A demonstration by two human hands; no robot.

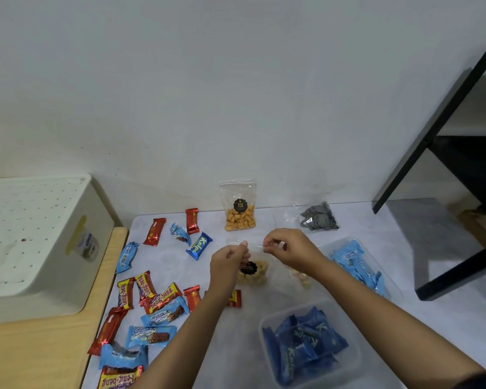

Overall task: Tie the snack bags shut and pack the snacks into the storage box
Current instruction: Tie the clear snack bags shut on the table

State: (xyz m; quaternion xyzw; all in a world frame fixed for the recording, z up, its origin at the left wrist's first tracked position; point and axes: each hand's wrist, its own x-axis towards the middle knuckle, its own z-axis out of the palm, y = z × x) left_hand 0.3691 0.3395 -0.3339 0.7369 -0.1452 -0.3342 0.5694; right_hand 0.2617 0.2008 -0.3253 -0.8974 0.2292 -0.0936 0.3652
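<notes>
A clear snack bag (pixel 254 272) with pale yellow pieces and a black round label stands mid-table. My left hand (pixel 229 261) and my right hand (pixel 285 249) pinch its top edge from either side, holding it stretched between them. A second clear bag of orange snacks (pixel 239 213) stands upright against the wall. A clear bag of dark spiral snacks (pixel 317 219) lies at the back right. A clear storage box (pixel 354 357) at the front holds dark blue wrapped snacks. Another clear box (pixel 387 279) at the right holds light blue packets.
Several loose wrapped bars (pixel 152 301) in red, yellow and blue lie scattered over the left half of the table. A cream perforated bin (pixel 40 248) sits on a wooden surface at the left. A black shelf frame (pixel 455 175) stands at the right.
</notes>
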